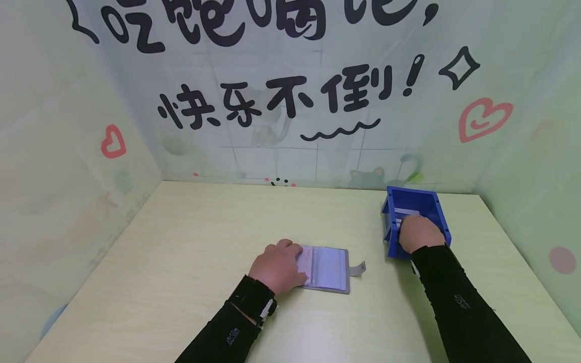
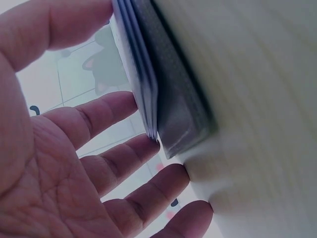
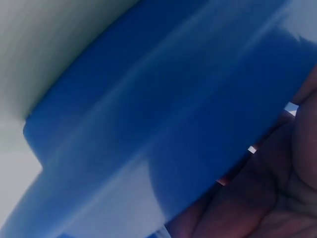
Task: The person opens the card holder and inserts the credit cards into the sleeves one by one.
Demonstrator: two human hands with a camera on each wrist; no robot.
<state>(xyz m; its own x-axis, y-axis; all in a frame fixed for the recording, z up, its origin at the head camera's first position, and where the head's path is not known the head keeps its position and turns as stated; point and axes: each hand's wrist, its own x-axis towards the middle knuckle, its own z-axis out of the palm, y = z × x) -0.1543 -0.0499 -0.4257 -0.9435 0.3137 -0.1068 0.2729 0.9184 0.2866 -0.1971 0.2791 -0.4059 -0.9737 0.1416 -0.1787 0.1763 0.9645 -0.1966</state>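
Observation:
On the table lies an open card holder (image 1: 330,268) with clear sleeves, a grey cover and a strap (image 1: 357,269) sticking out to the right. My left hand (image 1: 279,267) rests on its left side, fingers spread. In the left wrist view, the thumb (image 2: 54,25) and some fingertips touch the stacked sleeves (image 2: 143,89), while other fingertips meet the table. My right hand (image 1: 420,233) reaches down into a blue bin (image 1: 391,201) holding white card-like pieces (image 1: 405,212). The bin's wall (image 3: 148,114) hides its fingertips in the right wrist view; I cannot tell what they hold.
The bin stands near the back right of the pale wooden table (image 1: 204,227). A printed fabric backdrop (image 1: 272,161) rises at the table's back edge, with side panels left and right.

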